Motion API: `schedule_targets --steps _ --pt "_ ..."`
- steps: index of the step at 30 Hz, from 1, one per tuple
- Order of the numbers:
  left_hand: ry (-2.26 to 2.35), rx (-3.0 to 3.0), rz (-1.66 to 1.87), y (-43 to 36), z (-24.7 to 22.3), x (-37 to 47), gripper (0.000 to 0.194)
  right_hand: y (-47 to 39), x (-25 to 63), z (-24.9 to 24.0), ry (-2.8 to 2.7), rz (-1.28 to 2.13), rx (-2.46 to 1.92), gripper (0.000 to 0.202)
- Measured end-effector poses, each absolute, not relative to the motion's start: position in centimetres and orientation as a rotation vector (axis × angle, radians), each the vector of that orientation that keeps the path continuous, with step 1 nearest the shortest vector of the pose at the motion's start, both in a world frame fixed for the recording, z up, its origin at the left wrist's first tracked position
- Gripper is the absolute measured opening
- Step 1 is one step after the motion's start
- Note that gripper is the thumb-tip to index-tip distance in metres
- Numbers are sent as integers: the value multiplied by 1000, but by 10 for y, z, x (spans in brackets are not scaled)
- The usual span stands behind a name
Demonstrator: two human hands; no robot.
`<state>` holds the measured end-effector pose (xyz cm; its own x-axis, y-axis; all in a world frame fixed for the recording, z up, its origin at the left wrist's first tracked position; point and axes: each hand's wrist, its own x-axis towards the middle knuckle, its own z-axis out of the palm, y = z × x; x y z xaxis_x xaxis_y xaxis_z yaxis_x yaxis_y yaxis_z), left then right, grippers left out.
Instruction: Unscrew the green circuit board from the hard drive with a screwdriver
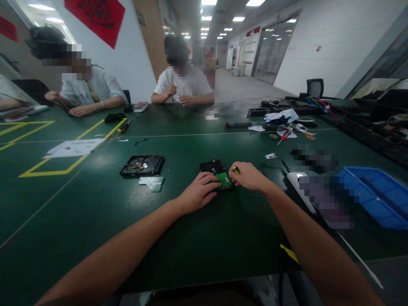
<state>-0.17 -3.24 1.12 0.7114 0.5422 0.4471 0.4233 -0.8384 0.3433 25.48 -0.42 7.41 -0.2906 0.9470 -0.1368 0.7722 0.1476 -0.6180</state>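
Note:
A black hard drive (212, 166) with a green circuit board (224, 180) on its upper face lies on the table in front of me. My left hand (201, 190) rests against its left side, fingers stretched and apart, the fingertips reaching the board. At the drive's right edge, my right hand (247, 176) is closed around a screwdriver (236, 170) with a yellow and black handle; the fingers hide its tip. To the left lies a second black hard drive (142, 165), with a loose silvery-green circuit board (152, 183) just in front of it.
Small screws (168, 164) lie beside the second drive. A blue tray (379, 195) and a white device (301, 191) with a cable are at right. Farther back are a red screwdriver (284, 136), a yellow screwdriver (125, 126) and paper (73, 147). Other people sit across the table.

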Motion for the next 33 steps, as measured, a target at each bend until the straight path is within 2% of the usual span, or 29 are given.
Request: schedule_targets --steps 3,5,9,12,16,33 --pt "595 2683 742 -21 16 -5 38 -6 261 78 -2138 1076 -1650 10" --pt "501 2660 739 -14 19 -5 39 -5 264 78 -2145 1047 -1662 12" --pt "421 2622 768 -7 20 -2 37 0 265 73 -2281 547 -1670 16" --pt "432 2635 756 -8 21 -1 37 2 261 69 -2414 256 -1508 15" --pt "471 2713 769 -12 19 -1 35 -2 254 65 -2499 199 -1367 14" --pt "694 2828 706 -22 15 -1 38 -11 237 62 -2650 20 -1487 20"
